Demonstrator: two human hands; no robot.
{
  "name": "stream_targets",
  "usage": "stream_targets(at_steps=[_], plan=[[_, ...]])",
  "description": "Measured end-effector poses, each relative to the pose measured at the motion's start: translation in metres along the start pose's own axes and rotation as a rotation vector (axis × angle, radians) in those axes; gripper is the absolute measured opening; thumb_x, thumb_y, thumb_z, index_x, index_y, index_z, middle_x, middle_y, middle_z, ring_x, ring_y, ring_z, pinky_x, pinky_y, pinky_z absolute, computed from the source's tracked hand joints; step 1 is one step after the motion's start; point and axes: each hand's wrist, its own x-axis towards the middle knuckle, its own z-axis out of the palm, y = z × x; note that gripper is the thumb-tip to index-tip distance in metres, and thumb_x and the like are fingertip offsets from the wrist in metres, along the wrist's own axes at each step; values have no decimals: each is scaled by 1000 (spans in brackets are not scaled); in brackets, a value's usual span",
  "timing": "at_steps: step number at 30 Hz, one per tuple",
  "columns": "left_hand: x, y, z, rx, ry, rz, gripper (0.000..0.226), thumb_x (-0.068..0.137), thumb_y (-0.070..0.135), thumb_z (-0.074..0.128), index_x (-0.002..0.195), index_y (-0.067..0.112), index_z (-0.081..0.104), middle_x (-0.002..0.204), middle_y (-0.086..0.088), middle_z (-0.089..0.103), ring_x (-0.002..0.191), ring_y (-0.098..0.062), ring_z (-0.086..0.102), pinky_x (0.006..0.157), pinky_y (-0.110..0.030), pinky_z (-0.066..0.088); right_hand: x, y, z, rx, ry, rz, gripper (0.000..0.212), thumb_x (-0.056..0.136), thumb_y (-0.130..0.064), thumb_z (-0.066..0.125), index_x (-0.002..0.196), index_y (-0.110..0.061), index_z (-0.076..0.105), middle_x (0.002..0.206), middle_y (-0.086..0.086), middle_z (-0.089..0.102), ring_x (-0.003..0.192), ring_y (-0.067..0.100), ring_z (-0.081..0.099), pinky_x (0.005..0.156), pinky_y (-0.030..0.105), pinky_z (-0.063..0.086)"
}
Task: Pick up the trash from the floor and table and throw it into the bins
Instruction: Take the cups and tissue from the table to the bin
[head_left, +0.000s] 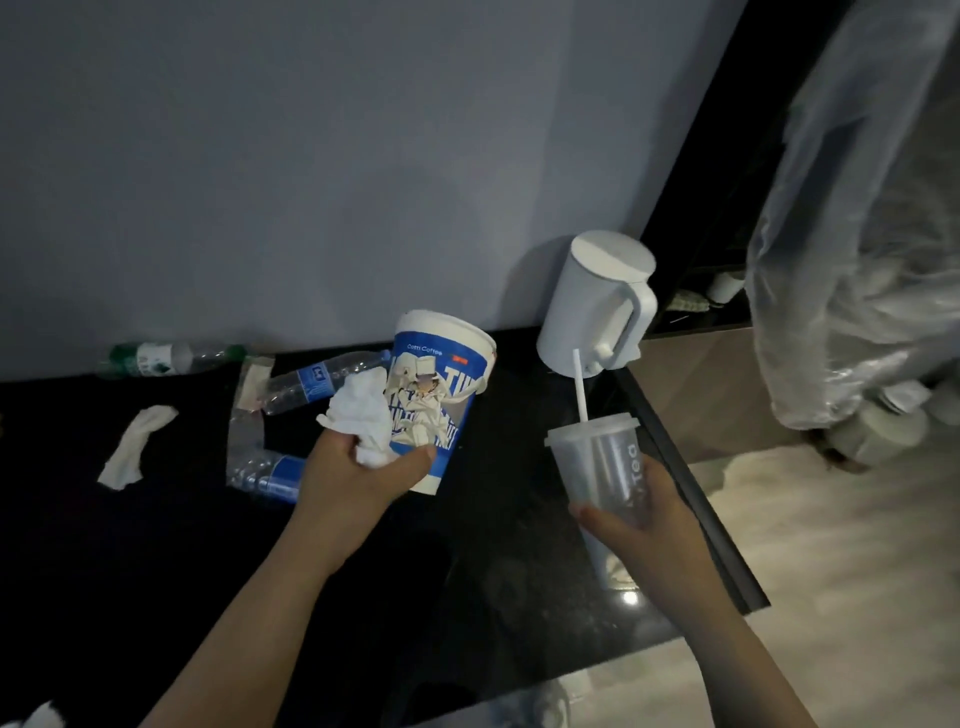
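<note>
My left hand grips a blue and white paper coffee cup together with a crumpled white tissue, both lifted over the black table. My right hand holds a clear plastic cup with a lid and a white straw near the table's right edge. On the table lie a flattened white tissue, two crushed bottles with blue labels, a green-labelled bottle by the wall and a clear wrapper.
A white electric kettle stands at the back right corner of the table against the grey wall. A large clear plastic bag holding cups hangs at the right above the pale floor. A white scrap shows at the bottom left.
</note>
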Motion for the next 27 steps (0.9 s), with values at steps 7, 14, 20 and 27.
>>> stream_targets(at_steps=[7,14,20,27], plan=[[-24,36,59,45,-200,167,58,55,20,74,108,37,55,101,13,68,95,1,65,72,-12,53,-45,-4,-70,28,209,-11,58,73,-33,80,120,-36,46,102,-16,60,89,4,60,70,24,48],[-59,54,157,33,-437,302,61,57,18,82,107,37,54,102,14,68,97,3,65,74,-11,52,-91,32,-155,79,434,29,59,73,-29,81,122,-37,50,103,-17,65,86,-7,62,65,11,44],[-110,57,272,1,-621,351,70,49,31,76,116,25,56,101,11,69,98,-4,66,72,-12,52,-143,82,-249,83,614,105,61,69,-32,83,121,-34,52,97,-16,66,83,-3,63,70,20,49],[-186,61,396,-96,-835,371,53,50,31,75,102,32,63,98,11,71,92,-6,69,68,-12,52,-210,134,-359,146,798,96,50,69,-24,84,100,-47,52,91,-36,62,81,-9,63,69,16,47]])
